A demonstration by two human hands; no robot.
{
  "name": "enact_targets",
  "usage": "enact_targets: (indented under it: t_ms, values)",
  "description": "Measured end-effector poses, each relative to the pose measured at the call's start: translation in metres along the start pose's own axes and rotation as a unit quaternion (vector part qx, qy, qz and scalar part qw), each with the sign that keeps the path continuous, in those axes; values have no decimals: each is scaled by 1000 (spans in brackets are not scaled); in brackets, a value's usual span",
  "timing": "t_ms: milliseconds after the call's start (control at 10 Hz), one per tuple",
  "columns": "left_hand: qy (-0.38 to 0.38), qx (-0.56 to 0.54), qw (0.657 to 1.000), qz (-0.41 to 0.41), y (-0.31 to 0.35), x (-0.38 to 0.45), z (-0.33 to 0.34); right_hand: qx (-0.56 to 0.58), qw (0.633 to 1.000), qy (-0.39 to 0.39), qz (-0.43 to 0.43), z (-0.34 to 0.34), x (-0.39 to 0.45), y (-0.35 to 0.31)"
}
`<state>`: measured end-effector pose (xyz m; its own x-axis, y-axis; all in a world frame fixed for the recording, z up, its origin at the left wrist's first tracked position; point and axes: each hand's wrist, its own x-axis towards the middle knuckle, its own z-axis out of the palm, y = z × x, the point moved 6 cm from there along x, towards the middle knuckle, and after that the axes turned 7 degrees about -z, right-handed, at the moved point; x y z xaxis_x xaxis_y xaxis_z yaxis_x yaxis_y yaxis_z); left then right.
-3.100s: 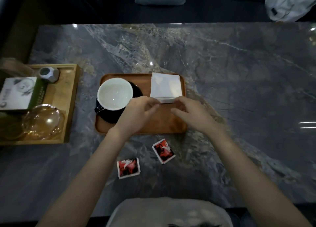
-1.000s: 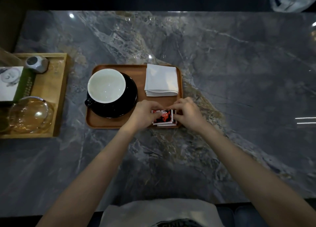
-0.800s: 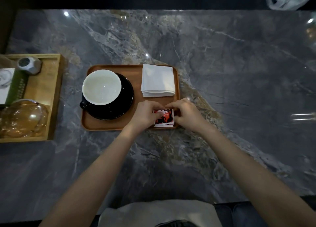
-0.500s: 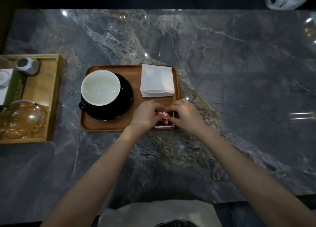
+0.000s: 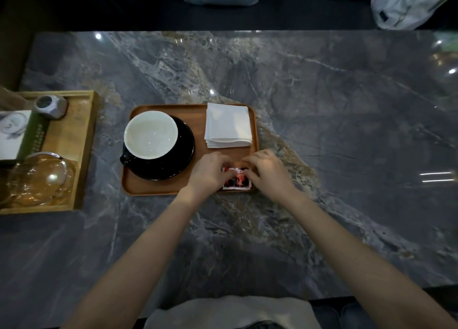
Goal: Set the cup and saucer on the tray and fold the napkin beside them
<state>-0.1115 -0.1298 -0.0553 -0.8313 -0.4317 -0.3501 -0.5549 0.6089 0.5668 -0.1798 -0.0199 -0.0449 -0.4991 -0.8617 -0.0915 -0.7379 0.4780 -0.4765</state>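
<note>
Red-printed sachets [image 5: 236, 181] sit pinched between my left hand [image 5: 208, 175] and right hand [image 5: 266, 172] at the tray's [image 5: 153, 188] near edge; the folded napkin [image 5: 228, 125] lies just beyond my fingers, cup [image 5: 150, 134] and saucer [image 5: 183, 155] to their left. I judge a careless nudge could tip the sachets off onto the worktop [image 5: 347, 130] or knock the napkin askew.

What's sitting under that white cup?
A black saucer lies under the cup, on the wooden tray. The saucer's middle is hidden by the cup, so nothing there can be seen.

On the tray [image 5: 158, 188], napkin [image 5: 228, 125] lies right of cup [image 5: 150, 134].
</note>
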Motion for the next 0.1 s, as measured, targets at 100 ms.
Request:
enact_targets:
  t_ms: [100]
  values:
    - [-8, -20, 1000, -5, 1, 2, -12, 92, 992, 46, 69, -19, 5, 10]
